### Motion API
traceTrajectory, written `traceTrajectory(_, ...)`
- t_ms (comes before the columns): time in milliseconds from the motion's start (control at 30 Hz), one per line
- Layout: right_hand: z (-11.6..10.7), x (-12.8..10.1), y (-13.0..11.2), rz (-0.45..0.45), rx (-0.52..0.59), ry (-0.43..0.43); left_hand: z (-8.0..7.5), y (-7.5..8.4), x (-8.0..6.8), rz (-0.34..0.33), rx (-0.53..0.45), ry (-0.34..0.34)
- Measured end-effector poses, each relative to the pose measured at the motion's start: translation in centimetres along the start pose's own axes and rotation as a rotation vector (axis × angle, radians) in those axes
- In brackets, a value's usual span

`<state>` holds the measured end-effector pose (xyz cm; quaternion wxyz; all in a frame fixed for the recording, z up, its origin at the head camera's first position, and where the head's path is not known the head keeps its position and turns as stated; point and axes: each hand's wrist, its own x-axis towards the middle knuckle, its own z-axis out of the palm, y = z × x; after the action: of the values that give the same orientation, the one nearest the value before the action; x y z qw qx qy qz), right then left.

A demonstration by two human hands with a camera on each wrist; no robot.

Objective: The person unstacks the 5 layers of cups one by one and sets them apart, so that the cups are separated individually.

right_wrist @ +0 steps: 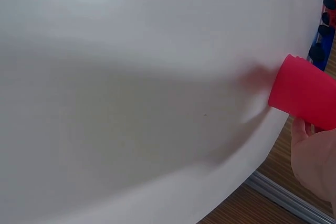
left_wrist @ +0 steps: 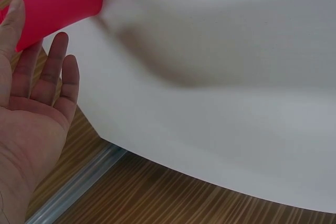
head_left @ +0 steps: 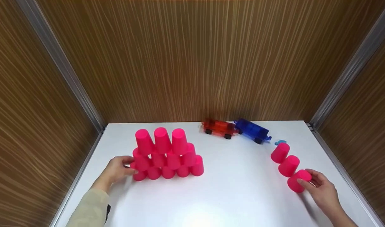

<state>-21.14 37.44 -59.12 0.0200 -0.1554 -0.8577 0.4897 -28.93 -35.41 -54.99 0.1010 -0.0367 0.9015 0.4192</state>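
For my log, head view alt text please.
A person's left hand holds the end of a tiered stack of inverted pink plastic cups; the right hand grips the nearest of three more. Behind stand translucent red and blue toy wagons.

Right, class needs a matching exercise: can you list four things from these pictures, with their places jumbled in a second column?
Things:
1. left hand
2. right hand
3. red toy wagon
4. small light-blue object

Places:
A. left of the blue toy wagon
B. behind the row of three pink cups
C. at the left end of the stacked pink cups
D. at the row's nearest cup

Pairs: 1-C, 2-D, 3-A, 4-B
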Motion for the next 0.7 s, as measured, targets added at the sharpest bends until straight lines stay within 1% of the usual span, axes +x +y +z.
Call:
traceTrajectory(200,-0.01,0.2,-0.17,-0.008,0.007,-0.017,-0.17,0.17,0.05,-0.012,0.003,0.0)
traceTrajectory(467,-0.11,0.32,-0.38,0.0,0.001,-0.047,-0.27,-0.06,0.16,0.016,-0.014,-0.003)
traceTrajectory(600,-0.25,0.34,-0.36,0.011,0.004,-0.08,-0.18,-0.21,0.13,0.008,-0.009,-0.002)
traceTrajectory(700,-0.58,0.4,-0.52,0.012,-0.018,-0.091,-0.09,-0.24,0.1,0.016,0.001,0.0)
